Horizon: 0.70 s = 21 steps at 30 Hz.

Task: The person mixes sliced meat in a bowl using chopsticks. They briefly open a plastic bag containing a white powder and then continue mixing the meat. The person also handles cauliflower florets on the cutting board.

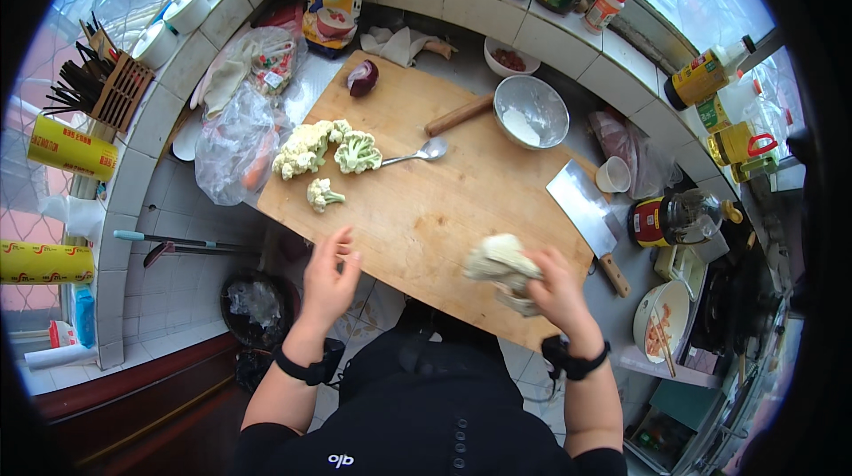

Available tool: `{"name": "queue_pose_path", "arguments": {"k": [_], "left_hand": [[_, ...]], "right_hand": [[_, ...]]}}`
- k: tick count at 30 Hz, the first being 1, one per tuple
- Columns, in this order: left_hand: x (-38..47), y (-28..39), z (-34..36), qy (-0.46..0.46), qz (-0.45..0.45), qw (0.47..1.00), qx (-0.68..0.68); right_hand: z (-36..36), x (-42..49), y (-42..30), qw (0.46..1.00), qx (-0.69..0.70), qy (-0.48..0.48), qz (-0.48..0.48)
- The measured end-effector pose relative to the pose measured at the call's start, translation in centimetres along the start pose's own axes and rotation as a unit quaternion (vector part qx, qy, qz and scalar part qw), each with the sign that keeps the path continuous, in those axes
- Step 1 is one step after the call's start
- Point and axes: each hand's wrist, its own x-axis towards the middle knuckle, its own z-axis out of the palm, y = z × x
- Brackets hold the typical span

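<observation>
My right hand [556, 286] grips a crumpled pale cloth [502, 260] above the near right part of a wooden cutting board [426, 223]. At the board's near left edge, my left hand [333, 276] is raised with nothing in it and its fingers apart. Cauliflower pieces [306, 150] lie on the left of the board, with a small floret [323, 195] closer to me. A metal spoon [416, 153] rests beside them. Half a red onion [363, 79] sits near the far left corner. A cleaver [582, 203] lies along the right edge, its wooden handle overhanging the board.
A metal bowl with white powder [532, 113] and a rolling pin [459, 115] occupy the far right. Beyond the cleaver stand a plastic cup [612, 175], a dark sauce bottle [679, 218] and a bowl with chopsticks [661, 323]. Plastic bags [236, 143] lie left; a bin [256, 306] stands below.
</observation>
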Motion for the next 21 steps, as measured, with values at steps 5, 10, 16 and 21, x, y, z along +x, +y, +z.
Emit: {"name": "queue_pose_path", "arguments": {"k": [5, 10, 16, 21], "left_hand": [[1.3, 1.7, 6.5, -0.132, 0.111, 0.977, 0.127], [1.0, 3.6, 11.8, -0.198, 0.172, 0.953, 0.150], [-0.6, 4.0, 12.3, -0.237, 0.125, 0.948, 0.171], [-1.2, 3.5, 8.7, -0.232, 0.047, 0.961, 0.140]], "right_hand": [[-5.3, -8.0, 5.1, 0.942, -0.254, 0.144, 0.163], [-4.7, -10.2, 7.2, 0.960, -0.205, 0.154, 0.112], [-2.5, -6.8, 5.9, 0.991, -0.103, 0.034, 0.077], [-1.1, -2.7, 1.9, 0.987, -0.152, -0.035, -0.021]]}}
